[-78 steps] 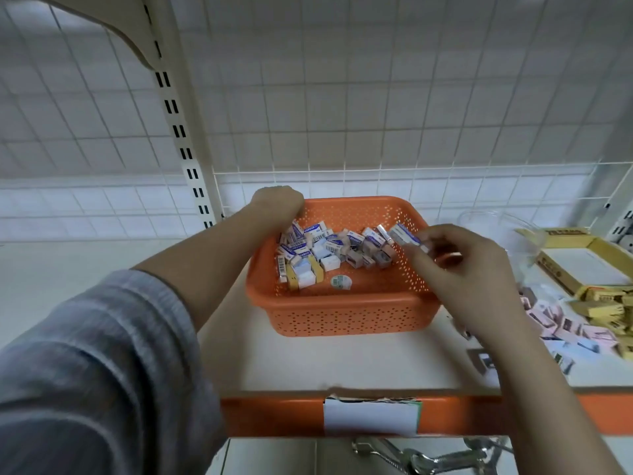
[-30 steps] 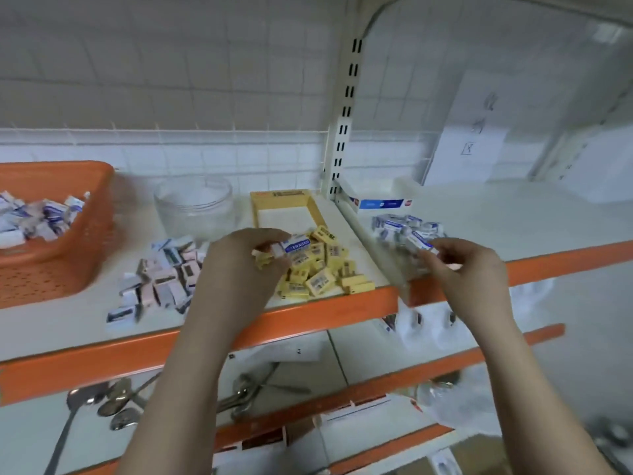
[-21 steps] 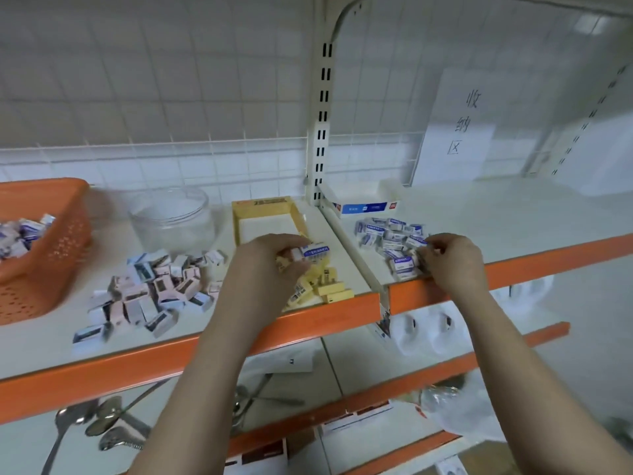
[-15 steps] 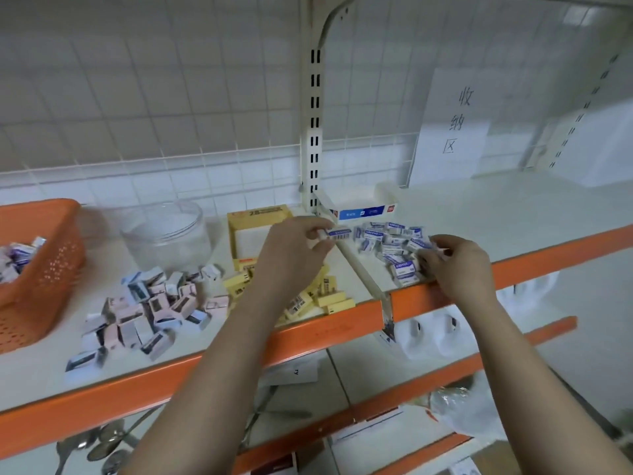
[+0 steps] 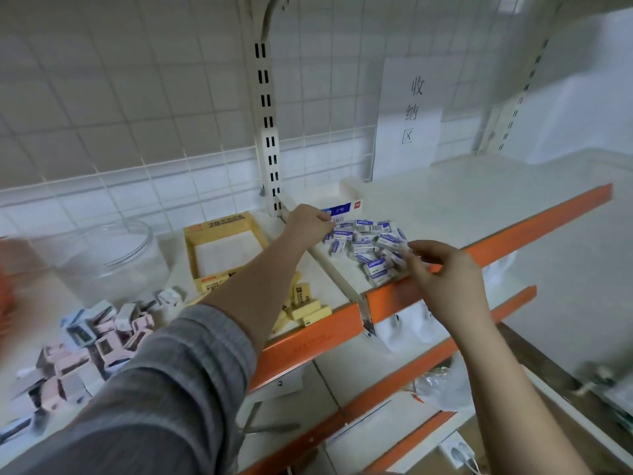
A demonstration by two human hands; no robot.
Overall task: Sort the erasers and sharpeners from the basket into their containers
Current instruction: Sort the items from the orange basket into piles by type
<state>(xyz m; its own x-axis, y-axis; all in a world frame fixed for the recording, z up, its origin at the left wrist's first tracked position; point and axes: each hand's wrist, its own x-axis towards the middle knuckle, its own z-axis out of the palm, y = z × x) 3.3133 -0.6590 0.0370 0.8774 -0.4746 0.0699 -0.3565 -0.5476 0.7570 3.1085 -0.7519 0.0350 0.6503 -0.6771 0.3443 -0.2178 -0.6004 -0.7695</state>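
On the white shelf (image 5: pixel 462 200), the left hand (image 5: pixel 308 222) pinches one eraser (image 5: pixel 337 220) above the eraser pile (image 5: pixel 368 245); the right hand (image 5: pixel 442 269) pinches another eraser (image 5: pixel 404 247).

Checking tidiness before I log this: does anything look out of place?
Yes. The white-and-blue erasers lie loose on the shelf beside their box, and yellow erasers lie outside the yellow tray.

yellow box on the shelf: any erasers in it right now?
No. The yellow box shows only its bare white bottom, while the yellow erasers lie loose on the shelf in front of it.
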